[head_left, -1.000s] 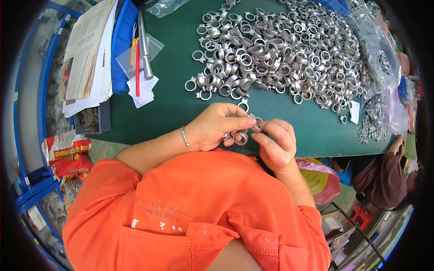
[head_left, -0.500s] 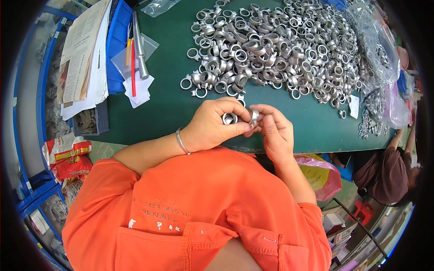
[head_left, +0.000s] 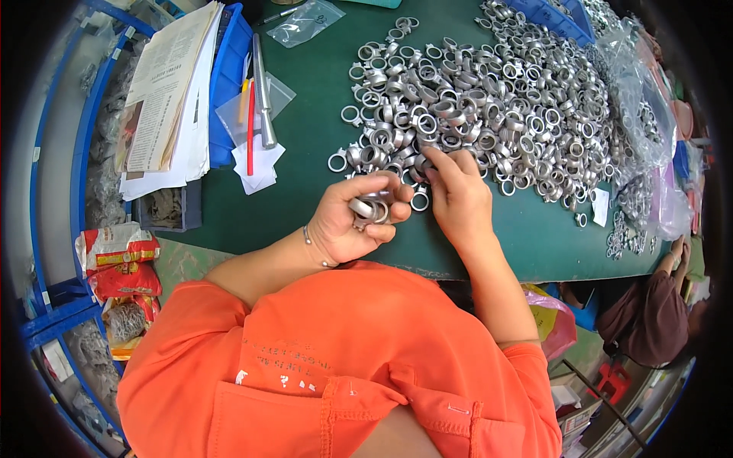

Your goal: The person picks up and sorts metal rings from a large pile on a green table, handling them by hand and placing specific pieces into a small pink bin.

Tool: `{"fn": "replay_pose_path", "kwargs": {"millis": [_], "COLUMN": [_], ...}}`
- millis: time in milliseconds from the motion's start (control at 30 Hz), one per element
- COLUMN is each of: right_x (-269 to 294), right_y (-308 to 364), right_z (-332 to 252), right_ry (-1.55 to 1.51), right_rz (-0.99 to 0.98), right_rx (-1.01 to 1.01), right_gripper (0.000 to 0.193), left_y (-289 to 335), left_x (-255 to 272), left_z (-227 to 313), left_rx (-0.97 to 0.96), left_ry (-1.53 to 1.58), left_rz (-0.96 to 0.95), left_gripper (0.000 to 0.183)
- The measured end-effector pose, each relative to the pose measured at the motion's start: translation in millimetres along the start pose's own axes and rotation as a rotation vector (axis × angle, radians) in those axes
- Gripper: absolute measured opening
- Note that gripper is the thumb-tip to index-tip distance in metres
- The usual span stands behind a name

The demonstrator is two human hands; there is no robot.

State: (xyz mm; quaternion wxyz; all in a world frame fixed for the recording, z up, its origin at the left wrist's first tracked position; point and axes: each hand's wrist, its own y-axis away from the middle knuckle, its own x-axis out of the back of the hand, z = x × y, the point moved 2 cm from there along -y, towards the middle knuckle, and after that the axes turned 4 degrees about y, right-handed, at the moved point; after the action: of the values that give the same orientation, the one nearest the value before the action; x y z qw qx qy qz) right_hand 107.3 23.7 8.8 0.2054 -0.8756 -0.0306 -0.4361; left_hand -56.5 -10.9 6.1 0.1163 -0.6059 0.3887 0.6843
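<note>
Several silver metal rings (head_left: 369,211), each band with a small lug, sit in my left hand (head_left: 336,221), its fingers curled round them. Over the near edge of a big heap of similar rings (head_left: 489,107) is my right hand (head_left: 464,200). Its thumb and forefinger are a little apart, with the tips touching or close to the rings there. No ring shows clearly held between them. A loose ring (head_left: 420,199) lies on the green tabletop (head_left: 305,153) between my two hands.
A metal rod (head_left: 263,99), a red pen (head_left: 250,130) and paper slips lie left, beside a blue bin (head_left: 223,99) and papers (head_left: 164,99). Clear plastic bags (head_left: 630,84) bound the heap's right side. A blue tray (head_left: 556,21) stands behind. Another person (head_left: 645,313) sits at right.
My hands have parted. The right has moved forward to the heap's edge; the left has drawn back left, turned palm up, with rings in it. The whole view has shifted slightly.
</note>
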Motion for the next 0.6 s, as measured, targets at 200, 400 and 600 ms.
{"fn": "replay_pose_path", "kwargs": {"millis": [200,400,600], "right_x": [3,21,20], "right_y": [16,36,52], "right_z": [13,-6,-2], "right_ry": [-0.377,-0.455,-0.784], "right_rz": [-0.023,0.049,-0.048], "right_rx": [-0.219,0.028,-0.36], "right_gripper": [0.017,0.016,0.011], "left_y": [0,-9,-5], "left_x": [1,-2,-17], "left_z": [-7,-13,-16], "left_rx": [-0.049,-0.068,-0.31], "left_ry": [-0.558,-0.589,-1.088], "left_rz": [0.22,0.17,0.087], "left_gripper": [0.013,0.014,0.006]}}
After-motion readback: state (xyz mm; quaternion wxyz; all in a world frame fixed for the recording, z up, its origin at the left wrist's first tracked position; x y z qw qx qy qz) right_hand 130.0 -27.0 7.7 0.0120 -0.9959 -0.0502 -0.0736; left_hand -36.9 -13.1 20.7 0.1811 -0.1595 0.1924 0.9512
